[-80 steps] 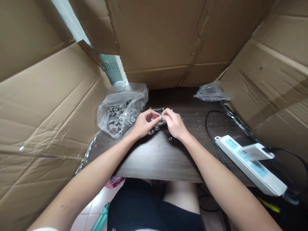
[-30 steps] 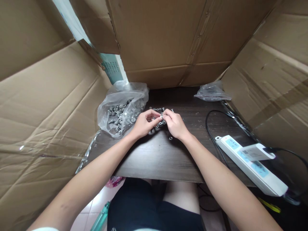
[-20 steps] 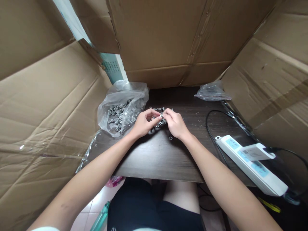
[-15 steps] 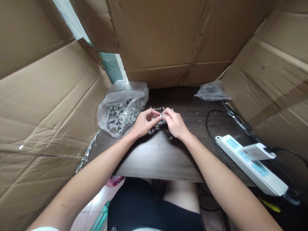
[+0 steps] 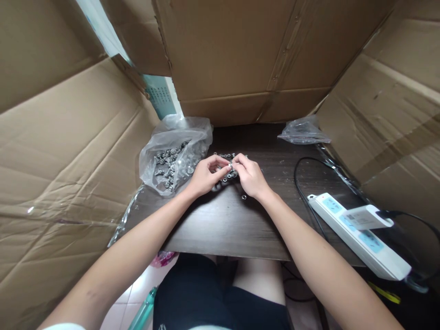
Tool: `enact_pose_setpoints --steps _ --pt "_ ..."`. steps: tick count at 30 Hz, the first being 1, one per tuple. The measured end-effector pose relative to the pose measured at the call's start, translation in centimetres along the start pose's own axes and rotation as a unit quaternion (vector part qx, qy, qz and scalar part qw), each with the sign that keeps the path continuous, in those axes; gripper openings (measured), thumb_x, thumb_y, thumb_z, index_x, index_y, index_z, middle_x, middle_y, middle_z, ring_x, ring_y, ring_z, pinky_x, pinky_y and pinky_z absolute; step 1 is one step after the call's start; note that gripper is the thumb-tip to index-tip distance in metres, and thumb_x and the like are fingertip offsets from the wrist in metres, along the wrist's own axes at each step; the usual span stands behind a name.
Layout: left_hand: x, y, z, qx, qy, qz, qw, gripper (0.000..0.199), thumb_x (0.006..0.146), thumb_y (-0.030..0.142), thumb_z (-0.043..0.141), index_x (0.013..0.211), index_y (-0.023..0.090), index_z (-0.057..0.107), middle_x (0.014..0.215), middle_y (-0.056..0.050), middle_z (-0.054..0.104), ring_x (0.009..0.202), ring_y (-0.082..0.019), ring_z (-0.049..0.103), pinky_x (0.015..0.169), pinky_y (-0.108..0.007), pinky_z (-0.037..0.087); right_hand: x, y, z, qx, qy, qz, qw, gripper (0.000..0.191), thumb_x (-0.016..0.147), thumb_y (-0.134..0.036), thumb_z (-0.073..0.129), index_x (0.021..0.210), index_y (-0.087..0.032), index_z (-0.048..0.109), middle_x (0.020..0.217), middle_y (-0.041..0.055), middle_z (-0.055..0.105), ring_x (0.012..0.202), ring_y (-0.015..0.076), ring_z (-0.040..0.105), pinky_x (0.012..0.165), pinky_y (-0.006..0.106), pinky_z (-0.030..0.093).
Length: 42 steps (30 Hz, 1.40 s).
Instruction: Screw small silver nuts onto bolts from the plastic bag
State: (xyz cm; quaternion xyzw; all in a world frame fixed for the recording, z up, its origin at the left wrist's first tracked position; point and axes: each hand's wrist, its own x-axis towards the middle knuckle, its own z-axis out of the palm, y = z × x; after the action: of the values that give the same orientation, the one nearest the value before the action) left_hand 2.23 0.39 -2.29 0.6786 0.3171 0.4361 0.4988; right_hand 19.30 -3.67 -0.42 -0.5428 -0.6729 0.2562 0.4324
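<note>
My left hand [image 5: 206, 175] and my right hand [image 5: 252, 176] meet over the dark table [image 5: 227, 220]. Thumb and fingers of both are pinched on a small metal fastener [image 5: 230, 164]; its exact kind is too small to make out. Beneath and behind the fingertips lie several loose metal nuts [image 5: 229, 176], partly covered by the hands. One separate nut [image 5: 244, 197] rests nearer to me, below my right hand. To the left of my left hand stands an open clear plastic bag [image 5: 147, 160] with many metal screws [image 5: 170, 160] in it.
Cardboard walls [image 5: 233, 55] enclose the table at the back and both sides. Another clear plastic bag [image 5: 304, 130] lies at the back right. Along the right side runs a white power strip [image 5: 360, 238] with a plugged-in white adapter [image 5: 369, 217] and a black cable [image 5: 297, 176].
My right fingers have shifted slightly at the fastener, and the thin light piece that showed between them is no longer visible. Both hands otherwise keep their place.
</note>
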Motion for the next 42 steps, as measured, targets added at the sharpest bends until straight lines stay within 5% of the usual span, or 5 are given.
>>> enact_pose_setpoints --steps 13,20,30,42 --pt "0.02 -0.21 -0.03 0.013 -0.004 0.001 1.000 0.035 0.082 0.046 0.078 0.095 0.014 0.070 0.091 -0.007 0.074 0.075 -0.016 0.066 0.066 -0.027 0.052 0.03 0.10 0.20 -0.018 -0.009 0.008 1.000 0.028 0.094 -0.039 0.041 0.072 -0.023 0.048 0.068 0.0011 0.056 0.069 0.0193 0.051 0.067 0.031 0.034" --pt "0.06 -0.14 -0.06 0.016 0.000 0.006 1.000 0.034 0.082 0.045 0.078 0.094 0.014 0.070 0.092 -0.007 0.074 0.076 -0.016 0.067 0.065 -0.026 0.052 0.11 0.22 0.13 -0.014 0.004 -0.004 1.000 0.016 0.089 -0.035 0.044 0.079 -0.023 0.049 0.072 0.0007 0.057 0.072 0.0204 0.051 0.069 0.031 0.034" --pt "0.01 -0.14 -0.09 0.018 0.000 0.001 1.000 0.034 0.083 0.045 0.077 0.094 0.014 0.070 0.090 -0.007 0.074 0.072 -0.015 0.065 0.063 -0.026 0.052 0.05 -0.08 0.12 -0.017 -0.011 0.012 1.000 0.032 0.096 -0.041 0.042 0.071 -0.023 0.045 0.067 0.0003 0.053 0.067 0.0185 0.049 0.065 0.031 0.032" --pt "0.00 -0.13 -0.06 0.022 0.000 0.001 1.000 0.032 0.083 0.042 0.077 0.093 0.013 0.070 0.088 -0.007 0.073 0.074 -0.015 0.065 0.064 -0.026 0.051 0.10 0.23 0.17 -0.007 -0.007 -0.004 1.000 0.023 0.092 -0.037 0.043 0.076 -0.023 0.050 0.071 0.0009 0.056 0.071 0.0196 0.051 0.069 0.032 0.034"
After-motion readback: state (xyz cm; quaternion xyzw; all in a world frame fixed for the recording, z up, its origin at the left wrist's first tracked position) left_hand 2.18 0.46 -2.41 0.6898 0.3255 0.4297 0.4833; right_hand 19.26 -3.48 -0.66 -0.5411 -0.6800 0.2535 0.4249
